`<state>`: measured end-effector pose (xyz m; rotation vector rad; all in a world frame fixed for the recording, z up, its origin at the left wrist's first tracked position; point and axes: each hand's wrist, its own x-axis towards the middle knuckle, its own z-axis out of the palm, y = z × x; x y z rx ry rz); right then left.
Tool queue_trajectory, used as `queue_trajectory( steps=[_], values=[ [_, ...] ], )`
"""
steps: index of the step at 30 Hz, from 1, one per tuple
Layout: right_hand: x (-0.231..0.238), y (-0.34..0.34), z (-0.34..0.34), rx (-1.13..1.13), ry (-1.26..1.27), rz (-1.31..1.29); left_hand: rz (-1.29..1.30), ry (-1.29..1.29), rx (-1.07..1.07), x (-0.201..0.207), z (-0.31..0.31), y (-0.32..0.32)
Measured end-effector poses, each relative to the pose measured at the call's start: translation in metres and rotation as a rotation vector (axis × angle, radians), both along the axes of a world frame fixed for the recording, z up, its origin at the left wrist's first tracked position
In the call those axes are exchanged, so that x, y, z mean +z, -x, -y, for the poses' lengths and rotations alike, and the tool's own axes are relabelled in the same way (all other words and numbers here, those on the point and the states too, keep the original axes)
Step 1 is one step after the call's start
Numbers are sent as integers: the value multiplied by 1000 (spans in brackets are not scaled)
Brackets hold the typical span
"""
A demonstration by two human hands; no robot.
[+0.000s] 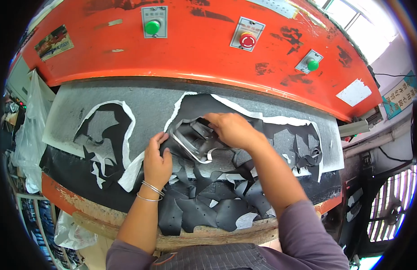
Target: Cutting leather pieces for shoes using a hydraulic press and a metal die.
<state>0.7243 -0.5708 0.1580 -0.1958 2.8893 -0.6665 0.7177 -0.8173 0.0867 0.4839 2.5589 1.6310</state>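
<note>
A metal cutting die [188,146] with a pale, band-like rim lies on black leather [195,105] in the middle of the grey press bed. My right hand [233,130] comes over its far right side, the fingers bent down and closed on it. Beside the die's left edge, my left hand [156,162] rests with thumb and fingers apart, its fingertips near the leather. Beneath the die, part of the leather is hidden. Several cut black leather pieces [197,213], some with small holes, lie overlapped between my forearms.
An orange press head [195,49] spans the far side, bearing a red button [247,41] and green buttons [152,27]. Leather offcuts with white edges [129,135] lie left and right on the bed [60,121]. A clear plastic bag [33,130] hangs at left; a fan [392,209] stands at right.
</note>
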Motion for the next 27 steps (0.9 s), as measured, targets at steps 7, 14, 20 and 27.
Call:
queue_trajectory(
  steps=[7,14,20,27],
  values=[
    [-7,98,12,565,-206,-118,-84,71,-98,-4,1,-1],
    [-31,119,17,738,-273,-66,-123,120,-121,-4,-1,0],
    [-20,34,-3,-136,234,-404,-147,194,-119,-1,3,3],
    [-74,-43,12,-374,78,-259,-239,203,-126,-25,-19,33]
  ],
)
